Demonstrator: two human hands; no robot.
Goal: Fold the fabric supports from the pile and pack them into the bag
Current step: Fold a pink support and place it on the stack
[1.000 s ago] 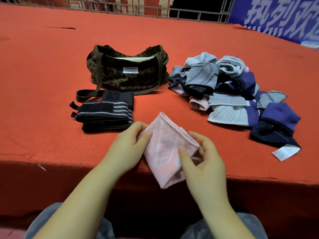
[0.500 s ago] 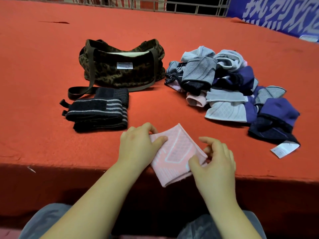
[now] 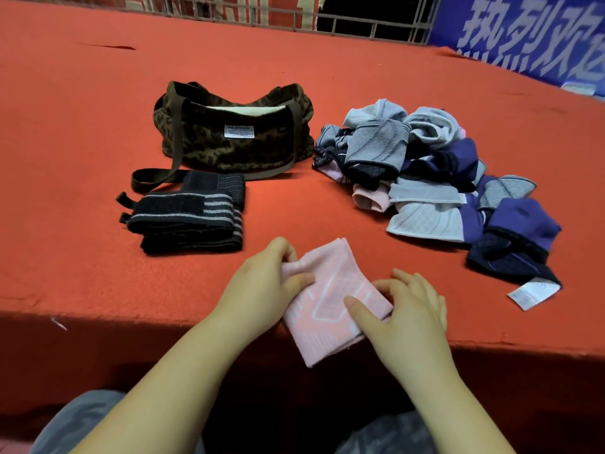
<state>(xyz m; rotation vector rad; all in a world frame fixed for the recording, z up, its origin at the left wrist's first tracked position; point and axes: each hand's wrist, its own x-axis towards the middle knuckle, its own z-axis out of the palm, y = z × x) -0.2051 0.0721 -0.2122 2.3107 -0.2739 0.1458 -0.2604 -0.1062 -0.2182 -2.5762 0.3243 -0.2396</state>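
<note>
Head view. Leopard-print bag (image 3: 229,139) upright at mid-tabletop (image 3: 65,126), mouth open, pale lining visible inside; contents otherwise not discernible. White label on its near face, strap (image 3: 154,178) trailing forward and left onto the red cloth. Just in front of the bag, touching the strap loop: black supports (image 3: 186,217) with grey stripes, folded and stacked. Right of the bag, close beside it: pile (image 3: 435,178) of loose supports in grey, purple, navy and pink, a white tag (image 3: 532,293) sticking out at its near right corner.

Pink support (image 3: 330,299) folded flat at the near edge of the tabletop, its nearest corner hanging past the edge. Left hand (image 3: 262,290) holding its left side, thumb on top, fingers curled behind the far corner. Right hand (image 3: 409,309) gripping the right side, thumb pressed on the fabric, fingers (image 3: 386,285) bent round the right edge.

Open red cloth between pink support and bag, and between black supports and pile; broad bare stretch to the left and beyond the bag up to a metal railing (image 3: 360,21). Blue banner (image 3: 523,34) at far right. Front edge dropping into shadow, grey-clad knees below.
</note>
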